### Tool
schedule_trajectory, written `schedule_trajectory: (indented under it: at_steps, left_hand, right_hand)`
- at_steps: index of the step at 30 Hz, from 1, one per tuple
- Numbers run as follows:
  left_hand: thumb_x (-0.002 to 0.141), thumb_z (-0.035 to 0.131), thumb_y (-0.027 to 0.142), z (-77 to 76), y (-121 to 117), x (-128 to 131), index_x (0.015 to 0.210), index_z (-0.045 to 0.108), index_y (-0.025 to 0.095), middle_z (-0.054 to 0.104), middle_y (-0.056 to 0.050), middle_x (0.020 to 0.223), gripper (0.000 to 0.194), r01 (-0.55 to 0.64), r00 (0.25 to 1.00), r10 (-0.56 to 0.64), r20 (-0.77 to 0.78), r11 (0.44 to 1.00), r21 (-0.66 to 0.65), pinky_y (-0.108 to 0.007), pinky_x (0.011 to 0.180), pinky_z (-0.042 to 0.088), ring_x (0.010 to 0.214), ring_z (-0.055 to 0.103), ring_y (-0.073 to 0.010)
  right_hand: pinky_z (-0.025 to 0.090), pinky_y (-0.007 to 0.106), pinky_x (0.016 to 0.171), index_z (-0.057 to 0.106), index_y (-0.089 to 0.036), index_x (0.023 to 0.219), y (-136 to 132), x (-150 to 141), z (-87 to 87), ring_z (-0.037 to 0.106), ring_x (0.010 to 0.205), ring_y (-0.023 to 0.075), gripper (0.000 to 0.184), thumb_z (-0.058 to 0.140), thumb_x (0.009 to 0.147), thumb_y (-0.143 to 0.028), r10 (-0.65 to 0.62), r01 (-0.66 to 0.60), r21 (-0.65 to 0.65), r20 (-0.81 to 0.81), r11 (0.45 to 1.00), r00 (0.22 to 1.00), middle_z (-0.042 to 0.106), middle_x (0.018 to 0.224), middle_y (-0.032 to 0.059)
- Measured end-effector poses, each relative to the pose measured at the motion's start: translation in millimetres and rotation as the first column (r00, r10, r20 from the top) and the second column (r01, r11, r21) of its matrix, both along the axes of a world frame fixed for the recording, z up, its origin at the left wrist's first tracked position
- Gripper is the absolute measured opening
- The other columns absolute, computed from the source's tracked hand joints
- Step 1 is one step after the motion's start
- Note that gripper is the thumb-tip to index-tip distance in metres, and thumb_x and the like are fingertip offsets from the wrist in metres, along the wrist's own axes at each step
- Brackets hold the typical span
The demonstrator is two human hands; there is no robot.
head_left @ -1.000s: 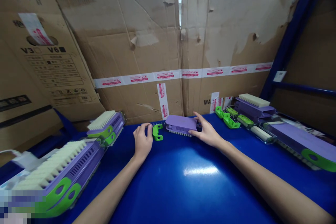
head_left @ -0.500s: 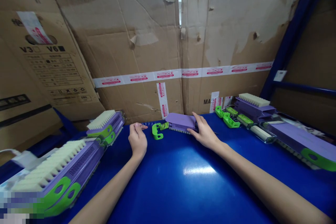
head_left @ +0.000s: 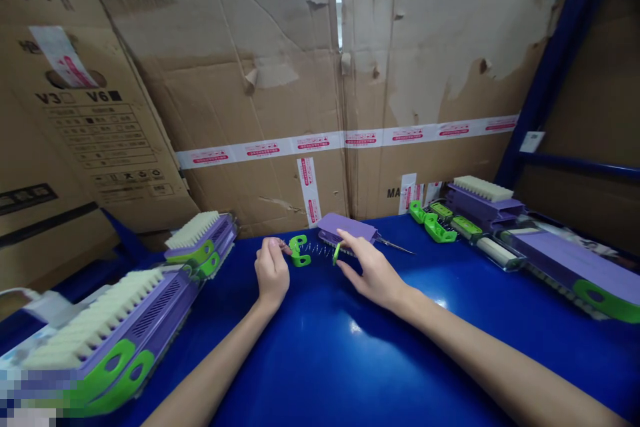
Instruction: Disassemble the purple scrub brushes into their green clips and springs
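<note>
My right hand pinches a small green plastic piece between thumb and fingers, just in front of a purple brush-like block. A thin zigzag wire, like a coil spring, runs between that piece and a green C-shaped bracket on the blue table. My left hand is closed, its fingertips beside the bracket's left side; what they hold, if anything, is too small to make out. A thin pointed metal tool lies at the right end of the purple block.
Purple and green units with cream bristle-like pads line the left side. Similar units, green brackets and a clear-cased roller lie at right. Tall cardboard walls the back of the blue table.
My right hand has left the purple block and moved left, now pinching the small green piece with the spring stretched beside it. My left hand has shifted right to the bracket.
</note>
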State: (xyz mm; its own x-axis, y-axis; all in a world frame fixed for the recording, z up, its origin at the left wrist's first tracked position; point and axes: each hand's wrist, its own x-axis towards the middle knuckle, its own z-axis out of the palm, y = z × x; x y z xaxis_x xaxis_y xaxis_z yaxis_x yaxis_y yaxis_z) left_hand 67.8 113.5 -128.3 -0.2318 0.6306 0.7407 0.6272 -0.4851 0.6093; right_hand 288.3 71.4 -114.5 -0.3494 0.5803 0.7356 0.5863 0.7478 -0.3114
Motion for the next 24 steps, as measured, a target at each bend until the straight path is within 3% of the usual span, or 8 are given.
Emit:
schedule_trajectory:
  at_steps: [8,12,17,20,24]
  left_hand:
    - [0.094,0.028,0.034,0.0,-2.8,1.5,0.072,0.047,0.023,0.061,-0.002,0.067,0.032,0.025,0.998,-0.027,-0.062,0.999,-0.035,-0.032,0.071,0.042,0.068,0.057,-0.0187]
    - [0.093,0.032,0.031,-1.4,-5.7,3.5,0.087,0.052,0.022,0.063,-0.002,0.071,0.023,0.078,0.987,-0.085,-0.134,0.995,-0.056,-0.032,0.071,0.043,0.072,0.058,-0.0192]
    - [0.09,0.045,0.032,-1.3,-9.9,9.1,0.097,0.052,0.019,0.061,-0.004,0.083,0.016,0.225,0.887,-0.195,-0.42,0.974,0.024,-0.033,0.076,0.044,0.08,0.058,-0.0185]
    - [0.085,0.059,0.032,-1.1,-10.1,11.6,0.101,0.052,0.018,0.059,-0.002,0.081,0.022,0.283,0.822,-0.213,-0.528,0.958,0.053,-0.032,0.075,0.043,0.078,0.057,-0.0176]
    - [0.086,0.06,0.027,-1.1,-8.8,12.4,0.1,0.054,0.018,0.06,-0.001,0.078,0.017,0.325,0.771,-0.211,-0.601,0.942,0.086,-0.03,0.071,0.041,0.076,0.056,-0.017]
  right_hand:
    - [0.052,0.036,0.085,0.04,-0.023,0.136,3.2,-2.9,-6.1,0.063,0.089,0.0172,0.054,0.054,0.083,-0.023,0.04,-0.083,-0.189,-0.22,0.979,0.975,0.066,0.1,0.0052]
    - [0.051,0.035,0.083,0.045,-0.023,0.132,6.0,-0.3,-3.3,0.064,0.084,0.0161,0.053,0.055,0.081,-0.022,-0.016,-0.069,-0.265,-0.305,0.962,0.952,0.067,0.094,0.0029]
    - [0.045,0.04,0.094,0.045,-0.02,0.131,18.8,13.5,-5.5,0.063,0.097,0.0187,0.054,0.057,0.079,-0.024,-0.069,-0.079,-0.368,-0.373,0.927,0.925,0.068,0.101,0.0064]
    - [0.04,0.042,0.099,0.044,-0.02,0.13,29.3,22.8,-8.4,0.062,0.101,0.0193,0.056,0.06,0.077,-0.025,-0.107,-0.089,-0.418,-0.422,0.904,0.9,0.069,0.1,0.006]
    - [0.047,0.037,0.089,0.042,-0.017,0.13,37.2,29.0,-10.1,0.064,0.09,0.0181,0.059,0.062,0.075,-0.027,-0.118,-0.205,-0.55,-0.495,0.81,0.861,0.069,0.093,0.0057]
